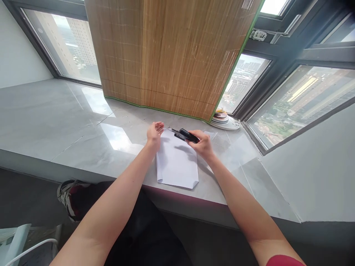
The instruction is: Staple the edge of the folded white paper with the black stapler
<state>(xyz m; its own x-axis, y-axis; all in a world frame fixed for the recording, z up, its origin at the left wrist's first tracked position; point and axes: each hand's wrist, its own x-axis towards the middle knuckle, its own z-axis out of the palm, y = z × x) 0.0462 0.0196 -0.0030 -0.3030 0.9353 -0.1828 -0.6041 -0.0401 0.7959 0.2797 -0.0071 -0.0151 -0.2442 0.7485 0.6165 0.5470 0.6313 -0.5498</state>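
Gripping black stapler point(189, 135) by rear end: right hand point(202, 143), over white paper point(177, 164). Stapler's front points toward left hand point(155, 132), half-curled beside paper's upper-left corner; its hold unclear.

Paper point(177, 166) on sill point(69, 127), near end by the front edge. Left hand point(155, 133) at paper's far left corner. Right hand point(203, 144) on the right, stapler point(185, 135) in it, over paper's far end. Blind point(172, 55) behind all 4. Plates point(226, 122) on sill at blind's lower right corner.
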